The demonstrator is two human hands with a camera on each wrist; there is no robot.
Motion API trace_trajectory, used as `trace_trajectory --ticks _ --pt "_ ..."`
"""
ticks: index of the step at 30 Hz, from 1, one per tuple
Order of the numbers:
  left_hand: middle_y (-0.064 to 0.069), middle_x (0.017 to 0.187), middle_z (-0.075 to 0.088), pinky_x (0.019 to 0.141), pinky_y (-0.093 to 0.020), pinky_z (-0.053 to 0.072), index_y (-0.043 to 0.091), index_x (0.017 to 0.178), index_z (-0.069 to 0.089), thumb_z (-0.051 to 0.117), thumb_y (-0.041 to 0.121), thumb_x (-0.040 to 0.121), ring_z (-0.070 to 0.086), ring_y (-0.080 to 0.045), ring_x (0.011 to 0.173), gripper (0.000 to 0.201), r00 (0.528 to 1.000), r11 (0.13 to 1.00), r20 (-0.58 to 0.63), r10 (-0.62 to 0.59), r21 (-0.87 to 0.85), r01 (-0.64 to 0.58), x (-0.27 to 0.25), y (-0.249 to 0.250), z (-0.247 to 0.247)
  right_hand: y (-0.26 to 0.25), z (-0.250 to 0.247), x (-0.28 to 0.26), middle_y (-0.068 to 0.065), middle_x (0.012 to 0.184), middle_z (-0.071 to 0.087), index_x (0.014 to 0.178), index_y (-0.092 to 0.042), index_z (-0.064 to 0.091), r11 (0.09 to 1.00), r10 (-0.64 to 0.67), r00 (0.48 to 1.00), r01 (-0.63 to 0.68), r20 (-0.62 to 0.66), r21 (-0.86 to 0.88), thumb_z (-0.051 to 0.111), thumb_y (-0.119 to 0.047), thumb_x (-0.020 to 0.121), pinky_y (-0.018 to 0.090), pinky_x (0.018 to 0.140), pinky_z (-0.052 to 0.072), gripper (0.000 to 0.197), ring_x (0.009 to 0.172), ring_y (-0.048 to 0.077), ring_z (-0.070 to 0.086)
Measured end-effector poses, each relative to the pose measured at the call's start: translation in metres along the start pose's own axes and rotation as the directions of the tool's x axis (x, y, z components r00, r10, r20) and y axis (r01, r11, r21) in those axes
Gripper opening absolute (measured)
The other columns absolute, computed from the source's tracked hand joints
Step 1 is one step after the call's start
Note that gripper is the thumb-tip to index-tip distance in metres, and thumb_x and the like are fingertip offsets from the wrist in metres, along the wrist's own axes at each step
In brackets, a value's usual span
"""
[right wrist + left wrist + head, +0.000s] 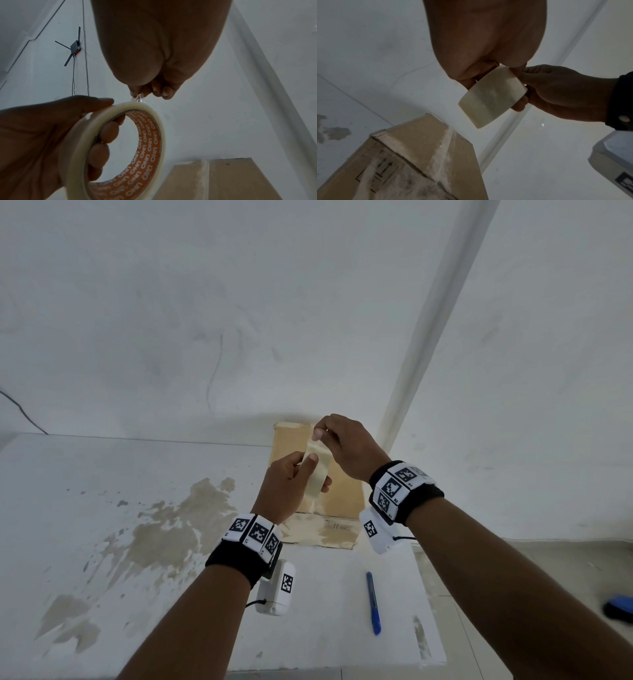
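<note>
My left hand (291,487) grips a roll of clear packing tape (317,474), fingers through its orange-printed core (150,146) and thumb on the outer rim. Above it my right hand (342,443) pinches the loose tape end (138,97) at the top of the roll (491,97). Both hands hover over a closed cardboard box (342,501) that stands on the white table against the wall. A strip of clear tape (443,151) runs along the box's top seam.
A blue pen (373,602) lies on the white table (137,542) near its right edge, in front of the box. The table surface has worn brown patches at left. A blue object (618,609) lies on the floor at far right. White walls stand close behind.
</note>
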State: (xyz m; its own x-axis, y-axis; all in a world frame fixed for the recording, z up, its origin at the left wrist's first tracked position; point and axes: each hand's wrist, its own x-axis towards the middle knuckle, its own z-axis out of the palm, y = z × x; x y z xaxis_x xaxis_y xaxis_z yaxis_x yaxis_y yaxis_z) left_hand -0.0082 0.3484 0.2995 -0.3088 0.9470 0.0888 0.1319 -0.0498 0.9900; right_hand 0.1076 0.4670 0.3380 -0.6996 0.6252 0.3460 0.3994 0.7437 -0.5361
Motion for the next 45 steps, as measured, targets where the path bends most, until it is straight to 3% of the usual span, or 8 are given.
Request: trace_trajectory --ticks 6,17,22,25,30,34,39,45 --pt "-0.012 0.07 0.076 0.069 -0.045 0.06 0.006 0.094 0.07 0.054 0.036 0.101 0.074 -0.03 0.061 0.035 0.998 0.999 -0.059 -0.014 -0.029 0.013 0.0 0.0 -0.003 0.003 0.001 -0.002 -0.011 0.057 0.044 0.084 -0.013 0.06 0.988 0.14 0.99 -0.138 -0.035 0.069 0.054 -0.032 0.101 0.023 0.057 0.036 0.026 0.051 0.005 0.042" --pt "-0.002 0.06 0.074 0.057 -0.042 0.058 0.013 0.081 0.072 0.053 0.042 0.098 0.071 -0.019 0.048 0.038 0.987 0.982 -0.159 -0.016 0.186 0.046 0.01 -0.007 -0.002 0.003 -0.001 0.001 0.006 0.067 0.061 0.077 -0.01 0.053 0.981 0.171 0.984 -0.175 -0.051 -0.088 0.056 -0.047 0.096 0.03 0.058 0.038 0.042 0.061 0.02 0.052" --pt "0.005 0.05 0.069 0.057 -0.029 0.058 0.016 0.066 0.068 0.051 0.042 0.096 0.065 -0.009 0.04 0.043 0.983 0.963 -0.18 -0.041 0.257 0.087 0.016 0.001 0.001 -0.003 -0.002 0.006 0.002 0.061 0.059 0.066 -0.012 0.049 0.981 0.18 0.98 -0.185 -0.084 -0.054 0.053 -0.049 0.098 0.033 0.059 0.043 0.05 0.057 0.019 0.052" --pt "0.008 0.033 0.043 0.045 -0.017 0.037 0.012 0.043 0.045 0.058 0.029 0.093 0.041 -0.007 0.032 0.054 0.972 0.972 -0.23 -0.049 0.212 0.099 0.017 0.005 0.005 -0.003 -0.009 0.01 -0.008 0.051 0.049 0.055 -0.014 0.042 0.983 0.185 0.977 -0.186 -0.106 0.009 0.047 -0.047 0.101 0.028 0.058 0.038 0.058 0.048 0.01 0.045" --pt "-0.002 0.047 0.056 0.049 -0.022 0.041 0.011 0.069 0.064 0.054 0.031 0.095 0.051 -0.014 0.045 0.034 0.938 0.958 -0.192 -0.287 -0.086 0.275 0.024 0.008 0.004 -0.004 -0.013 0.005 -0.003 0.06 0.061 0.076 -0.009 0.066 0.869 0.324 0.946 -0.302 0.01 0.393 0.046 -0.051 0.1 0.025 0.058 0.043 0.052 0.052 0.01 0.052" --pt "0.002 0.045 0.044 0.046 -0.025 0.035 0.013 0.066 0.06 0.059 0.036 0.091 0.04 -0.013 0.039 0.034 0.923 0.8 -0.004 -0.385 -0.5 0.331 0.021 0.006 0.001 -0.001 -0.015 -0.003 0.0 0.062 0.058 0.086 -0.01 0.067 0.682 0.414 0.91 -0.33 0.027 0.653 0.044 -0.051 0.101 0.022 0.051 0.041 0.049 0.056 0.013 0.05" --pt "0.006 0.039 0.035 0.039 -0.021 0.029 0.018 0.058 0.05 0.053 0.03 0.093 0.031 -0.008 0.033 0.037 0.929 0.592 0.101 -0.355 -0.745 0.308 0.022 0.006 0.002 0.007 -0.011 -0.016 -0.002 0.08 0.059 0.091 -0.014 0.066 0.64 0.457 0.886 -0.384 0.072 0.665 0.047 -0.061 0.095 0.03 0.064 0.047 0.051 0.07 0.015 0.053" --pt "0.005 0.041 0.04 0.043 -0.02 0.034 0.017 0.062 0.053 0.052 0.033 0.095 0.037 -0.008 0.036 0.037 0.939 0.573 0.091 -0.333 -0.771 0.278 0.023 0.003 0.006 0.004 -0.002 -0.036 0.002 0.104 0.072 0.114 -0.014 0.065 0.702 0.366 0.913 -0.398 0.181 0.59 0.052 -0.058 0.093 0.04 0.078 0.061 0.05 0.089 0.015 0.068"
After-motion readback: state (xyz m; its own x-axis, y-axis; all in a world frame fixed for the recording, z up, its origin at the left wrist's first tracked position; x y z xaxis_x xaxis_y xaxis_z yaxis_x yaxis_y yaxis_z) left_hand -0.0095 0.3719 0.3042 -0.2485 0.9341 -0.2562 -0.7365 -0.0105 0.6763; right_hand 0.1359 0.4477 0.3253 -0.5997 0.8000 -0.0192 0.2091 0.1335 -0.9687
